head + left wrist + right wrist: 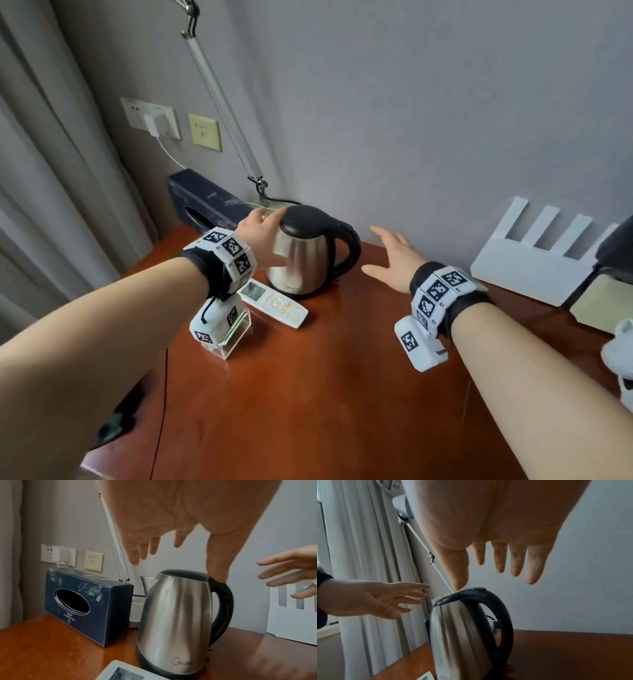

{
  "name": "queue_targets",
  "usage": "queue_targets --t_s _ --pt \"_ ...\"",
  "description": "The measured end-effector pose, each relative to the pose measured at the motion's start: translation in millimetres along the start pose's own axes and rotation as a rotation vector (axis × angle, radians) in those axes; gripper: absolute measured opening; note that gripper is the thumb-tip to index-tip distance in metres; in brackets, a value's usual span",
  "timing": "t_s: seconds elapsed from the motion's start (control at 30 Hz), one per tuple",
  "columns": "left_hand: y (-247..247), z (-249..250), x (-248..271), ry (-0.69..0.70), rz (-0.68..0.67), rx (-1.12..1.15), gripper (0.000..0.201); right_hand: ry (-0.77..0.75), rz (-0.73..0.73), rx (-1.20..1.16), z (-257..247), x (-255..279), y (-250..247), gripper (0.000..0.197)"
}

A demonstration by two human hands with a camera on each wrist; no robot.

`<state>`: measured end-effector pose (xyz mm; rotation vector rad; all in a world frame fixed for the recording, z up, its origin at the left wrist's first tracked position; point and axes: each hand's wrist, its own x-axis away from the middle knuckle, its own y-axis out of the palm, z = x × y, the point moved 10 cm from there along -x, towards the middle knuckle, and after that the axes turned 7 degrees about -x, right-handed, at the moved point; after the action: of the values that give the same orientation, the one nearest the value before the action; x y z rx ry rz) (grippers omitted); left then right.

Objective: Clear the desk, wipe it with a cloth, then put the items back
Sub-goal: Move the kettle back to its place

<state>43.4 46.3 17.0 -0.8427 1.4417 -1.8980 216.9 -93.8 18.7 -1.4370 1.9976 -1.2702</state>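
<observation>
A steel kettle [308, 253] with a black lid and handle stands near the back of the brown desk [325, 394]. My left hand [263, 236] is open beside its left side, fingers straight near the lid; the right wrist view shows a gap between the left hand [376, 600] and the kettle [458, 635]. My right hand [390, 257] is open to the right of the handle, palm down, holding nothing. In the left wrist view the kettle [175, 615] sits below my left hand [178, 540]. No cloth is in view.
A white remote [274, 303] and a clear card holder [233, 334] lie in front of the kettle. A dark blue tissue box [202, 202] and a lamp arm [222, 102] stand behind it. A white router [534, 263] leans on the wall at right.
</observation>
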Motion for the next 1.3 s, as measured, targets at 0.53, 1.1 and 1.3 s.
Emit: queue_targets --t_s 0.53,1.1,1.3 --pt "24 -24 -71 0.009 -0.155 -0.007 0.105 0.056 0.035 -0.004 -13 -89 29 0.057" --pt "8 89 -47 0.214 -0.05 0.034 0.106 0.057 0.143 0.013 47 -20 -48 0.038" --pt "4 168 -26 0.3 -0.036 0.059 0.107 0.054 0.205 0.02 95 33 -102 0.037"
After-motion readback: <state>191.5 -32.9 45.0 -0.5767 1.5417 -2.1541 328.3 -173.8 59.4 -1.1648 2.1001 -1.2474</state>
